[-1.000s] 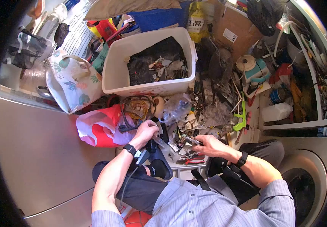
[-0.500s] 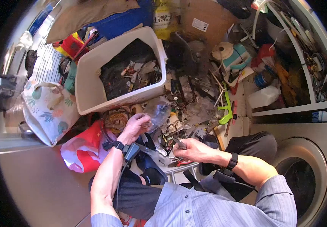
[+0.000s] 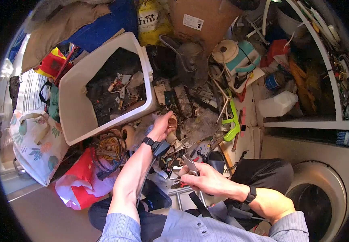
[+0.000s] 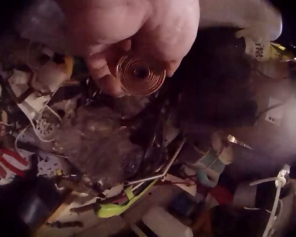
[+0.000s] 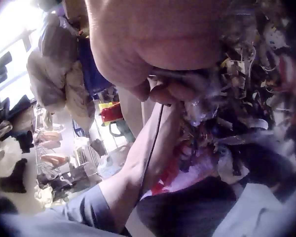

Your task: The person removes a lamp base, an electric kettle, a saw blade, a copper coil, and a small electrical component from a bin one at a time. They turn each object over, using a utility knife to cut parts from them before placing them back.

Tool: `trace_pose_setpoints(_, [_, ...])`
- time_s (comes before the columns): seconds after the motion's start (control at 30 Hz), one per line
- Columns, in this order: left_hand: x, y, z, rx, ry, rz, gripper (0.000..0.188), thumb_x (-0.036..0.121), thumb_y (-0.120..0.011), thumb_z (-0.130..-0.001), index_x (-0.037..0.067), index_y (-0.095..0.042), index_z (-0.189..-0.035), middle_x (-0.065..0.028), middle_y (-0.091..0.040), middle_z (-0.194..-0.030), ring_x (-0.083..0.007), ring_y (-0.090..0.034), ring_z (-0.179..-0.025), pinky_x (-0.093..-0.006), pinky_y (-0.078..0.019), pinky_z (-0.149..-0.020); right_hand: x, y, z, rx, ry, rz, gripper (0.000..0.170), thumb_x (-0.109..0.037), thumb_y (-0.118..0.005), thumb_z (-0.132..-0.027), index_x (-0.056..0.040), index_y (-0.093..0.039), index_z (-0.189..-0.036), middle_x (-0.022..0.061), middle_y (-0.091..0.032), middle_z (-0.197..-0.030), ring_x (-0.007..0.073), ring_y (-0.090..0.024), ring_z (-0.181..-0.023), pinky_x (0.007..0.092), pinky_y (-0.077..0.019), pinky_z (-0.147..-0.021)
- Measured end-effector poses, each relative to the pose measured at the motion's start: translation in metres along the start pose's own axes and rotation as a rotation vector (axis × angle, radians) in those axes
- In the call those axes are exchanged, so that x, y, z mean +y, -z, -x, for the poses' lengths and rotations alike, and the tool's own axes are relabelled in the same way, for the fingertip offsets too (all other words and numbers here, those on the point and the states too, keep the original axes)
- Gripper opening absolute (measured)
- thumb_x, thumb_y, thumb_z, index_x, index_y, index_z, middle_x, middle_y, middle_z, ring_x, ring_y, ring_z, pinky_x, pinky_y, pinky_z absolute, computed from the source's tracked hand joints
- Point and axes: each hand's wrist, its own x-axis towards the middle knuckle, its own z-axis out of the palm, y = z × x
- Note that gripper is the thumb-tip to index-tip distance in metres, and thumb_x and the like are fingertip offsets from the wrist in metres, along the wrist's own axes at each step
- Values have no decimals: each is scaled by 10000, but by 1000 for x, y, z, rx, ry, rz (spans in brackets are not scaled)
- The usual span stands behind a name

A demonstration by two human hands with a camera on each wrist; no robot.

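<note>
In my left hand (image 3: 161, 128) is a small coil of copper-coloured wire (image 4: 140, 75), its round spiral end facing the left wrist camera. That hand reaches out over the clutter, just right of the white bin's near corner. Closer to my body, my right hand (image 3: 208, 177) grips a flat grey metal tool (image 3: 190, 164). The tool's tip sticks out past the thumb, and its kind cannot be told because the fingers cover the rest. Below the right fingers lies a red-handled tool (image 3: 178, 185), partly hidden.
The big white bin (image 3: 106, 130) holds a dark sheet with small scraps. Loose parts and clear plastic (image 3: 200, 125) cover the floor. A lime-green tool (image 3: 233, 121), a white jug (image 3: 278, 104) and a washing machine (image 3: 323, 173) are on the right. A red-and-white bag (image 3: 81, 177) lies left.
My left hand has moved forward from the near clutter and now carries the wire coil farther out. My right hand keeps the grey tool, turned more upward. The head view has swung right.
</note>
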Motion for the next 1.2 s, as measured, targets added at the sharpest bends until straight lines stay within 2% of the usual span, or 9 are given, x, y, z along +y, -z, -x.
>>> trace_pose_setpoints(0.23, [4,-9,-82,182,-152,-135,231,253,-677,-998,61,-649,-1123,-43,-700,-924,-159,-671,-773,-297,-553,-584,3,25,10,21,-66,20,248,-270,-665,-985,-40,-649,-1077,-27,-577,-831,62,-507,-764,272,-441,-672])
trace_pose_setpoints(0.33, [9,-8,-98,201,-227,-138,367,243,-692,-988,38,-590,-1275,-70,-681,-1088,-173,-669,-864,-299,-574,-683,9,33,12,44,3,37,237,-230,-670,-1000,-36,-652,-1134,-43,-572,-879,44,-500,-802,236,-421,-705])
trace_pose_setpoints(0.47, [10,-11,-108,283,-359,-126,473,205,-740,-923,-47,-573,-1287,-119,-713,-995,-172,-694,-786,-299,-541,-575,2,39,17,67,70,54,236,-229,-671,-1001,-33,-648,-1131,-44,-577,-877,45,-505,-792,240,-429,-702])
trace_pose_setpoints(0.67, [-11,12,-109,463,-499,-549,695,227,-790,-823,-66,-530,-1397,-191,-721,-1111,-318,-699,-1036,-414,-550,-891,5,38,20,47,51,85,265,-241,-676,-987,-32,-646,-1147,-25,-595,-886,53,-521,-774,242,-440,-690])
trace_pose_setpoints(0.83, [7,-17,17,300,-313,-809,570,196,-773,-806,-37,-644,-1311,-225,-682,-1304,-334,-644,-1227,-398,-489,-1041,2,34,14,131,47,42,355,-220,-633,-952,11,-607,-1220,31,-609,-848,112,-558,-735,307,-477,-656])
trace_pose_setpoints(0.87, [-9,-3,20,254,-410,-854,516,222,-724,-846,-37,-652,-1285,-221,-714,-1198,-337,-697,-1046,-419,-530,-963,-2,33,12,147,83,54,343,-177,-623,-930,8,-604,-1218,18,-598,-807,112,-550,-698,305,-472,-627])
trace_pose_setpoints(0.97, [10,7,98,92,-603,-1322,496,273,-703,-856,-24,-668,-1251,-230,-706,-1164,-400,-662,-1114,-445,-507,-1017,18,39,-12,209,189,154,283,-195,-630,-960,6,-640,-1160,38,-663,-933,124,-614,-865,298,-521,-793])
trace_pose_setpoints(1.1, [38,31,219,-219,-760,-1583,415,259,-709,-893,-7,-656,-1207,-232,-674,-1171,-411,-653,-1102,-457,-524,-986,64,56,-67,325,353,724,320,-195,-645,-882,36,-657,-1103,225,-721,-920,379,-714,-835,444,-547,-720])
trace_pose_setpoints(1.2, [52,46,303,-154,-854,-1776,401,162,-752,-851,29,-641,-1212,-198,-664,-1131,-389,-652,-1079,-457,-549,-926,140,87,-125,274,240,945,282,-204,-627,-852,41,-683,-980,285,-704,-935,480,-687,-903,509,-547,-745])
